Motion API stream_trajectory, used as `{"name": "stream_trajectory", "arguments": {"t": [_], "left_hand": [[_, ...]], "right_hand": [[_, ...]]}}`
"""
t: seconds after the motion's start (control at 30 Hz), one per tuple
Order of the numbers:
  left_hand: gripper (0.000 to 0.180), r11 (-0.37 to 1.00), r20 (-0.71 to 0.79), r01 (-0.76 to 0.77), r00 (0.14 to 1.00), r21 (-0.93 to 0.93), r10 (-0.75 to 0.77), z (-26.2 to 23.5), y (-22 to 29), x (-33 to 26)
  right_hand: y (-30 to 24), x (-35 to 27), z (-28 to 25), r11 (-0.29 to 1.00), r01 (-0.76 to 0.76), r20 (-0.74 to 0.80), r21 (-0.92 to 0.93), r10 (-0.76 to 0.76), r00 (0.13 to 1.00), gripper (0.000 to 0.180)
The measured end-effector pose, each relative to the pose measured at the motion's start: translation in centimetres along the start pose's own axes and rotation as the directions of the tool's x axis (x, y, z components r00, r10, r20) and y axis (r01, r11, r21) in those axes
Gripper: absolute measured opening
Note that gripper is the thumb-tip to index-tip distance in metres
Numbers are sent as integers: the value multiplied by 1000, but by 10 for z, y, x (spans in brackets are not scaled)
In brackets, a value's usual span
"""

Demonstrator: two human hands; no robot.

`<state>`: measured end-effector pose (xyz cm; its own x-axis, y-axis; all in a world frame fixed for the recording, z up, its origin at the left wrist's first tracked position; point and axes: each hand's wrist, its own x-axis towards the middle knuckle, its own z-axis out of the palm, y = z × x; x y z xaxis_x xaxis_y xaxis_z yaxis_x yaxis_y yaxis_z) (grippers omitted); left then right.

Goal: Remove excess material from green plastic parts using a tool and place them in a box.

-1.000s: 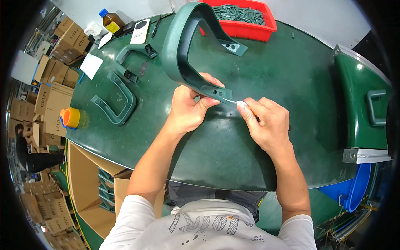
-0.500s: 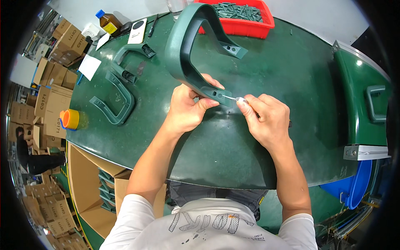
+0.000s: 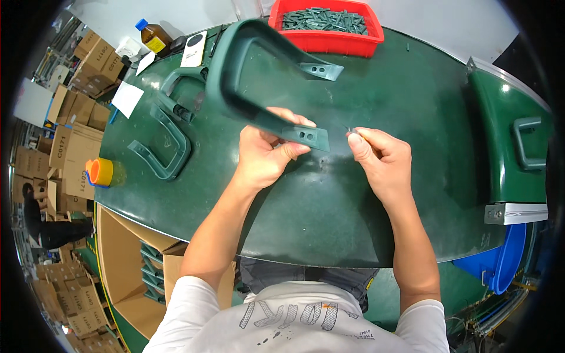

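Observation:
A large green U-shaped plastic handle (image 3: pixel 226 76) is raised above the workbench, its curve up and to the left. My left hand (image 3: pixel 262 156) is closed around its nearer leg, thumb and fingers close to the flat end with two small holes. Just right of that end, my right hand (image 3: pixel 382 159) pinches a slim tool (image 3: pixel 349 129) with a thin metal tip. The tip points toward the handle's end but stands apart from it. Most of the tool is hidden inside my right fingers.
Two more green handles (image 3: pixel 176 159) lie at left on the green workbench (image 3: pixel 318 217). A red bin (image 3: pixel 323 42) of small green pieces stands at the back. A brown bottle (image 3: pixel 155 40) and an orange cup (image 3: pixel 101 170) are left; a green panel (image 3: pixel 512 141) is right.
My right hand has drawn the tool's tip away from the handle's end, slightly right and up. The handle has tilted, its curve swinging left and down in view.

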<state>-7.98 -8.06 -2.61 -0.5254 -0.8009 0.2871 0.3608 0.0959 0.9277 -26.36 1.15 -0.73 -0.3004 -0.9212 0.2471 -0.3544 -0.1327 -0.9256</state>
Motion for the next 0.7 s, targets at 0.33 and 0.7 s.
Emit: {"name": "stream_trajectory", "arguments": {"t": [0.33, 0.7], "left_hand": [[51, 996, 80, 22, 997, -91, -15, 21, -2, -3], [50, 864, 134, 398, 917, -308, -374, 14, 5, -6]], "right_hand": [[-3, -3, -1, 978, 33, 23, 206, -39, 999, 15], [-15, -4, 6, 991, 54, -9, 125, -53, 999, 26]]}}
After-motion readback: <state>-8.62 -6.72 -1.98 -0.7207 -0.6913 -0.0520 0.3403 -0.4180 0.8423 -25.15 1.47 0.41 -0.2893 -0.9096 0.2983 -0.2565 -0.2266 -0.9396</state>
